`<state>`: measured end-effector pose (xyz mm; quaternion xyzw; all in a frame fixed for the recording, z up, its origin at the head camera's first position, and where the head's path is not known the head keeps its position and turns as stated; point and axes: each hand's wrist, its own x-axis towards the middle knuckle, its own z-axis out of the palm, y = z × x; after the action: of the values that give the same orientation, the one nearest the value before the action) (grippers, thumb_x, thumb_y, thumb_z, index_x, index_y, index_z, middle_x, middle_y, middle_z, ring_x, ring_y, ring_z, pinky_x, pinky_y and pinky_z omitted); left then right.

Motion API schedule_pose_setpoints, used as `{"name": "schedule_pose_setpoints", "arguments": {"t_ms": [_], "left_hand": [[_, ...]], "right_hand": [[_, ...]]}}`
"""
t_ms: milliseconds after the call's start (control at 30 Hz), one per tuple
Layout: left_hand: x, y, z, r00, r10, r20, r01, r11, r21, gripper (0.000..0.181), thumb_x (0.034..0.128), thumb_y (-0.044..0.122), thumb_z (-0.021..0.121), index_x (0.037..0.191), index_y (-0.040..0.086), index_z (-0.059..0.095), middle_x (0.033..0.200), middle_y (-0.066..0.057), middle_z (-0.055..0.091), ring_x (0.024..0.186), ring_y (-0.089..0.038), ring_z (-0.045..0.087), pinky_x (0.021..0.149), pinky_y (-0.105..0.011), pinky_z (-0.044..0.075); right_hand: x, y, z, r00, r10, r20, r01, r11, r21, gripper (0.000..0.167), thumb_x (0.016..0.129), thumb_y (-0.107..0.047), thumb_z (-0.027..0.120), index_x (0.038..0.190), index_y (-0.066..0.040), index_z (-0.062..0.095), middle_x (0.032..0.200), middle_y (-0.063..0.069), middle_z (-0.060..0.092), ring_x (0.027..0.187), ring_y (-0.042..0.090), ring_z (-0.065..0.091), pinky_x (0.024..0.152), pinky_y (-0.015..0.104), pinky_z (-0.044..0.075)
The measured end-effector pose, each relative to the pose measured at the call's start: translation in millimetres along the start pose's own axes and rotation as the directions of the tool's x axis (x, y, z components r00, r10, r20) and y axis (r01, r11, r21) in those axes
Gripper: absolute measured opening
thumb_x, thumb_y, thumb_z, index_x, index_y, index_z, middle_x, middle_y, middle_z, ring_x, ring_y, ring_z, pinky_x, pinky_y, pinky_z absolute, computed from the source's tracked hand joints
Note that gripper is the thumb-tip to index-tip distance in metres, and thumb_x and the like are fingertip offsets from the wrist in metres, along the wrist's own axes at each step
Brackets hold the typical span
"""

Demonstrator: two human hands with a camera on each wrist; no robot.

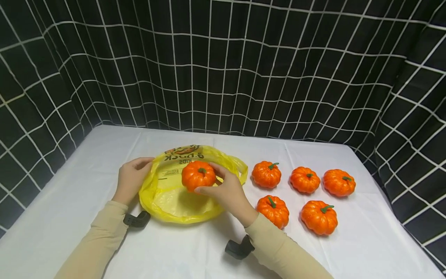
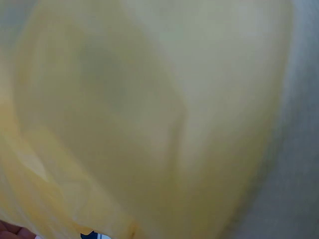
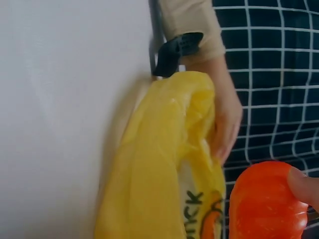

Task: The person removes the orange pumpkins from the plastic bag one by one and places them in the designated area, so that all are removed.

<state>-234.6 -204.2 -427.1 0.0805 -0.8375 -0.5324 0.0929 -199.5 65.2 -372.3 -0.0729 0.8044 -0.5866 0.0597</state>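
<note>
A yellow plastic bag (image 1: 148, 197) with dark lettering lies on the table, its mouth spread wide. My left hand (image 1: 131, 179) grips the bag's rim at the left side; its fingertips are partly hidden by the plastic. Over the bag's mouth, my right hand (image 1: 231, 195) holds a small orange toy pumpkin (image 1: 198, 176) with a green stem, thumb on the near side. The right wrist view shows this pumpkin (image 3: 264, 204) beside the bag (image 3: 144, 164), with the left hand (image 3: 228, 109) behind the rim. Blurred yellow plastic (image 2: 149, 124) fills most of the left wrist view.
Several more orange pumpkins stand right of the bag: one pumpkin (image 1: 266, 175) and another (image 1: 273, 212) are closest to it, others (image 1: 339, 182) farther right. A white cloth covers the table (image 1: 167, 252). Black curtains with a white grid (image 1: 216, 69) surround it.
</note>
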Motion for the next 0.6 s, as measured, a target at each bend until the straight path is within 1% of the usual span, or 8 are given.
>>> {"name": "schedule_pose_setpoints", "arguments": {"t_ms": [100, 167, 300, 400, 500, 600], "left_hand": [[-0.5, 0.1, -0.7, 1.0, 0.0, 0.003, 0.0, 1.0, -0.009, 0.037, 0.098, 0.029, 0.059, 0.125, 0.006, 0.067, 0.132, -0.016, 0.065, 0.131, -0.033, 0.055, 0.112, -0.047, 0.045], [-0.4, -0.2, -0.9, 1.0, 0.0, 0.006, 0.0, 1.0, -0.013, 0.037, 0.098, 0.029, 0.059, 0.125, 0.005, 0.067, 0.132, -0.017, 0.065, 0.131, -0.033, 0.055, 0.112, -0.047, 0.045], [-0.6, 0.0, -0.9, 1.0, 0.004, -0.002, -0.004, 1.0, -0.012, 0.037, 0.0978, 0.03, 0.06, 0.124, 0.006, 0.067, 0.132, -0.016, 0.066, 0.13, -0.033, 0.055, 0.112, -0.047, 0.046], [-0.2, -0.4, -1.0, 1.0, 0.006, -0.006, -0.006, 1.0, -0.012, 0.036, 0.0976, 0.03, 0.06, 0.124, 0.006, 0.068, 0.131, -0.016, 0.066, 0.13, -0.033, 0.056, 0.112, -0.047, 0.045], [0.4, -1.4, -0.6, 1.0, 0.002, -0.007, -0.002, 1.0, -0.013, 0.037, 0.0976, 0.03, 0.06, 0.124, 0.006, 0.068, 0.131, -0.016, 0.066, 0.13, -0.032, 0.056, 0.111, -0.046, 0.046], [0.3, -1.5, -0.2, 1.0, -0.002, -0.002, 0.002, 1.0, -0.014, 0.037, 0.0977, 0.031, 0.06, 0.125, 0.006, 0.067, 0.132, -0.016, 0.066, 0.13, -0.032, 0.056, 0.111, -0.046, 0.047]], "right_hand": [[-9.1, 1, -16, 1.0, -0.005, -0.026, 0.005, 1.0, -0.002, 0.081, 0.074, -0.01, 0.086, 0.145, -0.002, 0.048, 0.147, 0.017, 0.052, 0.139, 0.03, 0.048, 0.111, 0.043, 0.046], [-15.9, 2, -27, 0.999, -0.001, -0.042, 0.001, 1.0, -0.005, 0.081, 0.074, -0.01, 0.086, 0.145, -0.003, 0.048, 0.147, 0.014, 0.052, 0.14, 0.028, 0.047, 0.111, 0.041, 0.046], [-28.8, 3, -49, 0.998, -0.025, -0.057, 0.025, 1.0, -0.001, 0.082, 0.075, -0.01, 0.086, 0.146, -0.004, 0.046, 0.15, 0.012, 0.049, 0.142, 0.027, 0.044, 0.113, 0.039, 0.043], [-36.3, 5, -65, 0.997, -0.029, -0.07, 0.027, 0.999, -0.028, 0.083, 0.076, -0.01, 0.086, 0.147, -0.003, 0.044, 0.151, 0.015, 0.048, 0.142, 0.029, 0.045, 0.115, 0.039, 0.041], [-43.8, 8, -81, 0.995, 0.004, -0.096, -0.013, 0.996, -0.091, 0.084, 0.076, -0.014, 0.086, 0.148, -0.005, 0.044, 0.15, 0.016, 0.049, 0.14, 0.03, 0.048, 0.115, 0.038, 0.041], [-52.8, 10, -95, 0.993, 0.044, -0.111, -0.058, 0.991, -0.12, 0.085, 0.076, -0.018, 0.087, 0.149, -0.006, 0.043, 0.151, 0.017, 0.046, 0.14, 0.031, 0.047, 0.113, 0.038, 0.042]]}}
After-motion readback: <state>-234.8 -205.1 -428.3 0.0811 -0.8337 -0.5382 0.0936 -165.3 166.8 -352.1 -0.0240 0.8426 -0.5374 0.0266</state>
